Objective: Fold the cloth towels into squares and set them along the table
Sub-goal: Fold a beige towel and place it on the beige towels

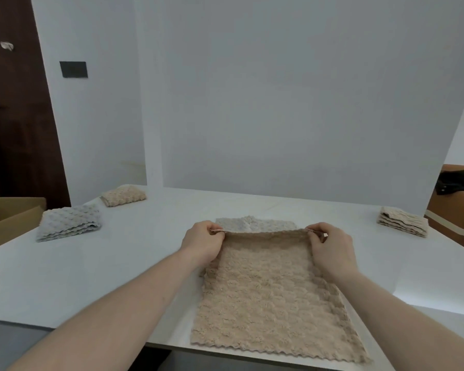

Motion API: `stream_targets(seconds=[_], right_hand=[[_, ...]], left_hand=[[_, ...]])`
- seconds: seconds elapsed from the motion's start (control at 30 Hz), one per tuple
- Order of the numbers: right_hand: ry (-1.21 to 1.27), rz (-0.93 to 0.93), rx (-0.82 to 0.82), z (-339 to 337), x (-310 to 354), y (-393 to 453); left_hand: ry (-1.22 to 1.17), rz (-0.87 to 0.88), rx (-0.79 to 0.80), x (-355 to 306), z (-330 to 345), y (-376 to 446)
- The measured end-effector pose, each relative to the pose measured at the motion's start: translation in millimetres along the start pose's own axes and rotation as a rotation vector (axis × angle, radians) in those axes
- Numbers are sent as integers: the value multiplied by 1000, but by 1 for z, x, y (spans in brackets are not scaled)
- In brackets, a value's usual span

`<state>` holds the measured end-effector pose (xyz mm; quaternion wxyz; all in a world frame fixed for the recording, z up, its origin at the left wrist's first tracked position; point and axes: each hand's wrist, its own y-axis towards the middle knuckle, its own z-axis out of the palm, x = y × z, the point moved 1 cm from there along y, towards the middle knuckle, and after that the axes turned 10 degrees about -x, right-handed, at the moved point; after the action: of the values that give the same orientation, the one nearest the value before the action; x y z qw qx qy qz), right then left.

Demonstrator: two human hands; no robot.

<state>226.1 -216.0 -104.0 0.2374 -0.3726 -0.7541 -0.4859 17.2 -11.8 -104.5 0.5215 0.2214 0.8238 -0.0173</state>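
A: Where was the cloth being worked?

B: A beige towel [272,295] lay spread on the white bench [145,253], near edge overhanging the front edge of the bench slightly. Its far edge was lifted off the surface.

A: And the hands?

B: Left hand [202,243] pinched the far left corner, thumb and fingers closed on the hem. Right hand [330,249] pinched the far right corner the same way. Both forearms reached in from the near side, one on each flank of the towel.

A: Anything behind it?

B: A grey towel [255,224], flat on the bench, just beyond the lifted edge and partly hidden by it. Could not tell whether it was folded.

A: Finished pieces?

B: Three folded ones. A folded grey towel [69,222] sat at the left edge of the bench. A folded beige towel [123,196] lay farther back at the far left corner, apart from the grey one. A third folded beige towel [402,220] sat at the right edge, well apart from the others.

A: Surroundings?

B: White backdrop board [306,103] standing along the far side. Cardboard box [8,215] off the left edge. Dark wooden door [19,116] behind that.
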Motion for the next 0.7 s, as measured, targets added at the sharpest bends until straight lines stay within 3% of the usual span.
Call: stream_targets(seconds=[0.3,0.7], right_hand=[[-33,-59,29,-26,24,-2],[-169,-239,198,-91,37,-28]], left_hand=[[-127,-32,17,-22,-25,-10],[-45,69,98,-44,-68,-75]])
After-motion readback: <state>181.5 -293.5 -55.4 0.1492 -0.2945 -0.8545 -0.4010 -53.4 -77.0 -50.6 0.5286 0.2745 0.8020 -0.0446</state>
